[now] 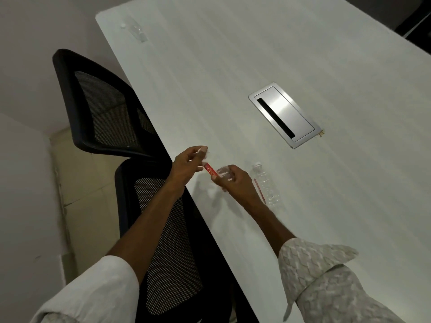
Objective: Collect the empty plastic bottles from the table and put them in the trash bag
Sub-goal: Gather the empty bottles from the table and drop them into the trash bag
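Near the table's (pixel 256 54) front edge, both hands hold one clear bottle (pixel 218 172): left hand (pixel 186 163) fingers pinch its neck, right hand (pixel 233 183) fingers clamp its base. Collecting seems underway; two more bottles (pixel 267 185) remain, trash bag unseen.

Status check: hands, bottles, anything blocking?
Left hand and right hand both grip one bottle. Second bottle lies beside right hand; third at far corner. Nothing blocking; no bag in view.
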